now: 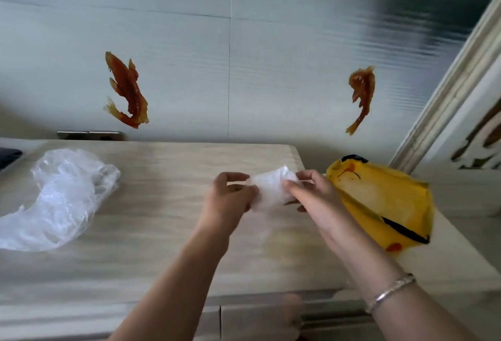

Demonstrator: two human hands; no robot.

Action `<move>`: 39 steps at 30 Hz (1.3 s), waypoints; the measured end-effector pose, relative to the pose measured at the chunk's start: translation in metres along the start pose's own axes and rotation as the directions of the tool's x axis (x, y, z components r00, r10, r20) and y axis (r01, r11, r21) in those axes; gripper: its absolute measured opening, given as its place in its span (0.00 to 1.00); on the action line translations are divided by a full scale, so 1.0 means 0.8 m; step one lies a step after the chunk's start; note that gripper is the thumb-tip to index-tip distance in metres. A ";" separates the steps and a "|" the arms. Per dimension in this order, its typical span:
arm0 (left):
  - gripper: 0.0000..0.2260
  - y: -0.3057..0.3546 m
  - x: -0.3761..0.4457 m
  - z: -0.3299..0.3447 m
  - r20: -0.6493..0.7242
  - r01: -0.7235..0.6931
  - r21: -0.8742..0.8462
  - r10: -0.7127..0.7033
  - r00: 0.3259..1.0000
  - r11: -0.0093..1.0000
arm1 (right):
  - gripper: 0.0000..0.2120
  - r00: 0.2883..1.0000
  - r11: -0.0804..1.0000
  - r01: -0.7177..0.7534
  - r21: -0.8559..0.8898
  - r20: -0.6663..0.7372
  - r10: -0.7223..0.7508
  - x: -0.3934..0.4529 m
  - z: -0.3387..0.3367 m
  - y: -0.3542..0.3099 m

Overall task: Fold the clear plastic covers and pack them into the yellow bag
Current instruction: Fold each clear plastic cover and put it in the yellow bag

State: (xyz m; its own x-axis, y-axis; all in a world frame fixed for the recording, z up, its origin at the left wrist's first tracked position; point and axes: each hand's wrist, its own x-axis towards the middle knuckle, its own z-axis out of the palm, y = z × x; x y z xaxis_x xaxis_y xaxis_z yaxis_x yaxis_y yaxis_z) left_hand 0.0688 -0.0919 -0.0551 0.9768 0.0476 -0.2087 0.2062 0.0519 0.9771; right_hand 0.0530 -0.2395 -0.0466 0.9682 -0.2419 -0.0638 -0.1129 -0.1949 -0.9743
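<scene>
A small folded clear plastic cover (271,189) is held above the wooden tabletop (162,232) between both hands. My left hand (230,197) pinches its left edge with thumb and curled fingers. My right hand (311,194) grips its right side, fingers curled over the top. The yellow bag (385,202), with black trim and a red-orange print, lies just right of my right hand at the table's right edge, its mouth facing the hands. A loose heap of crumpled clear plastic covers (57,197) lies at the table's left.
The wall behind the table carries two orange fish stickers (127,91) and a socket plate (89,135). A dark object (8,155) sits at the far left edge. A framed panel (461,97) leans at the right. The table's front edge (189,300) lies near my forearms.
</scene>
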 end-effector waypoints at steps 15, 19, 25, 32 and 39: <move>0.19 -0.030 0.014 0.144 0.300 -0.411 0.401 0.307 0.903 0.819 | 0.10 0.915 0.966 -0.002 -0.257 -0.391 -0.102 0.050 -0.174 0.023; 0.20 -0.036 0.019 0.160 0.329 -0.322 0.474 0.174 0.928 0.820 | 0.04 0.936 0.962 -0.177 -0.206 -0.336 0.101 0.070 -0.173 0.048; 0.13 -0.029 0.015 0.169 0.314 -0.344 0.405 0.224 0.922 0.847 | 0.08 0.945 0.882 -0.232 -0.411 -0.309 0.104 0.108 -0.146 0.071; 0.13 -0.034 0.011 0.162 0.368 -0.375 0.333 0.247 0.897 0.865 | 0.16 0.951 0.466 -0.309 -0.829 -0.282 0.129 0.104 -0.133 0.098; 0.15 -0.029 0.006 0.152 0.389 -0.388 0.318 0.254 0.885 0.865 | 0.12 0.935 0.541 -0.186 -0.820 -0.316 -0.158 0.073 -0.139 0.059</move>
State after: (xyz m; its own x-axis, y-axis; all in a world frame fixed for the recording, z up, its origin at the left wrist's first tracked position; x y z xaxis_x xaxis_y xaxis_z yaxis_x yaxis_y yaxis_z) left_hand 0.0755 -0.2138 -0.0736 0.9396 -0.3328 0.0795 -0.1824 -0.2906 0.9393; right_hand 0.0798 -0.3685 -0.0727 0.8530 -0.4960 0.1625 -0.4242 -0.8402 -0.3377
